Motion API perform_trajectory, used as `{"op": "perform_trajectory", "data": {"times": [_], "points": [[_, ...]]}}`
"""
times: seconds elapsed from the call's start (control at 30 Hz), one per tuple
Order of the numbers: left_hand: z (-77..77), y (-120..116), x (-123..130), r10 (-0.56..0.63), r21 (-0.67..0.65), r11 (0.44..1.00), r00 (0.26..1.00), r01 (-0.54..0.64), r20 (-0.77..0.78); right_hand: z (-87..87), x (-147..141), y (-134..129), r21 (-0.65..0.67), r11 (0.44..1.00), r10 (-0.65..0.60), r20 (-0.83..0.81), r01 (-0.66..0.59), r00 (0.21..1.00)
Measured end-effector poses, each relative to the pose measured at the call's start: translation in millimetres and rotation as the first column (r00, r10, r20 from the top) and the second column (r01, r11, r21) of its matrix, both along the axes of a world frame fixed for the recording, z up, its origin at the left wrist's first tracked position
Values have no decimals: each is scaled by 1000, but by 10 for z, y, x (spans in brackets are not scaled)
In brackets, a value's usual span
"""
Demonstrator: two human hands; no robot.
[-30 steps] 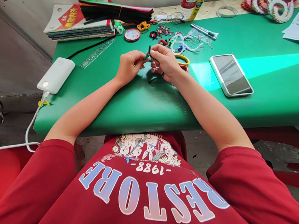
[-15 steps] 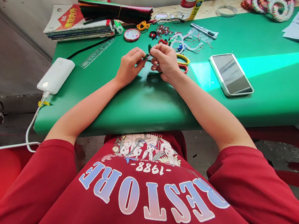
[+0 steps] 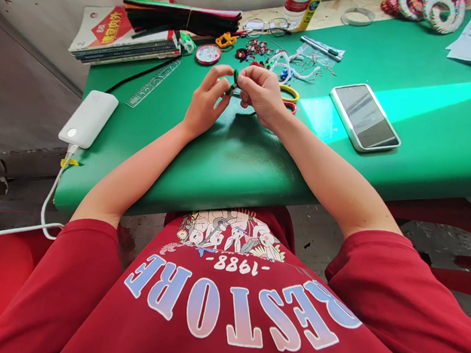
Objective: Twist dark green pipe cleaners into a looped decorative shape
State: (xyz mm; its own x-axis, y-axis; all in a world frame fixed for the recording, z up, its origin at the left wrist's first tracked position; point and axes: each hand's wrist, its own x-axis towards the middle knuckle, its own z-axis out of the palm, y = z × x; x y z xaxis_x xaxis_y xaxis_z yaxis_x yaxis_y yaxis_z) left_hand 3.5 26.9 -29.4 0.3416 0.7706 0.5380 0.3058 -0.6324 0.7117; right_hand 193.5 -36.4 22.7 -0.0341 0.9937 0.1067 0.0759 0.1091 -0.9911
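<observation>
A small dark green fuzzy piece [image 3: 234,78], bent into a curve, is held up between the two hands over the green table. My right hand [image 3: 261,92] pinches it with thumb and forefinger, the other fingers curled. On its other side, my left hand [image 3: 210,96] has thumb and finger around the lower end of the piece, with the forefinger raised and arched. A dark strand [image 3: 246,113] hangs below my right hand. Scissors with yellow and red handles [image 3: 289,93] lie just beyond my right wrist, partly hidden.
Books [image 3: 124,37] bear a bundle of fuzzy stems [image 3: 183,17] at back left. A power bank [image 3: 89,119] and a clear ruler [image 3: 153,84] lie left. Eyeglasses [image 3: 267,27], small wired pieces [image 3: 258,48] and white stems [image 3: 288,68] are behind the hands. A phone [image 3: 365,117] lies right.
My left hand's forefinger has lifted and arched, and its fingers have spread somewhat. My right hand has barely moved and still pinches the green piece.
</observation>
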Motion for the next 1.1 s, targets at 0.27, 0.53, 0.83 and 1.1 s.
{"op": "perform_trajectory", "data": {"times": [0.27, 0.53, 0.83, 1.1], "points": [[260, -237, 75, -26, -46, 999, 1000, 26, 4, 86, 4, -5, -121, 993, -1, -13, 0, 1000], [246, -229, -13, -11, -108, 994, 1000, 8, -29, 218, 106, -49, -341, 924, 84, -262, -174, 961], [323, -249, 11, -31, -123, 992, 1000, 31, 1, 159, 21, -75, -190, 978, 67, -124, -90, 990], [361, -319, 30, -34, -160, 987, 999, 33, -4, 152, 137, -111, -345, 888, 184, -338, -303, 923]]}}
